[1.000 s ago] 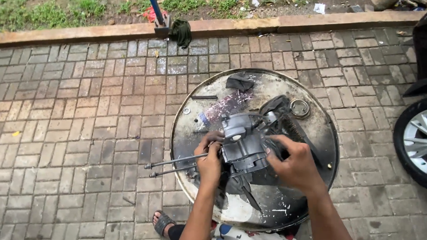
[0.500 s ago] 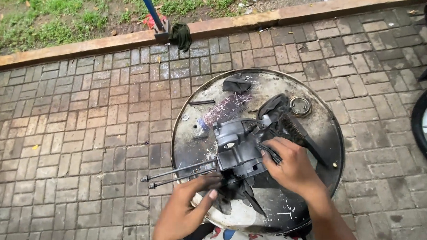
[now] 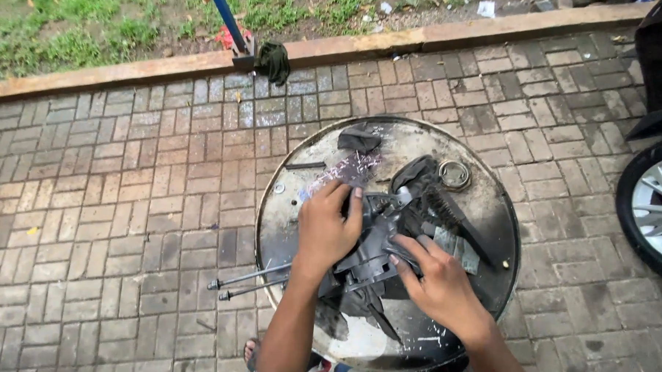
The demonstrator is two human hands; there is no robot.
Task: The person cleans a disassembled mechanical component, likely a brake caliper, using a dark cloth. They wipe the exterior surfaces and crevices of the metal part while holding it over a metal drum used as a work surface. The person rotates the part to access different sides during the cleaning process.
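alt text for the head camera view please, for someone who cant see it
Seen from above, a person's left hand and right hand grip a dark grey engine casing resting on a round, grimy metal drum top. Two long studs stick out from the casing past the drum's edge over brick paving. A car wheel shows at the right edge.

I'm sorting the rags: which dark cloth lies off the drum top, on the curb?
The dark green cloth by the blue pole. The black rag lies on the drum top, beyond the left hand.
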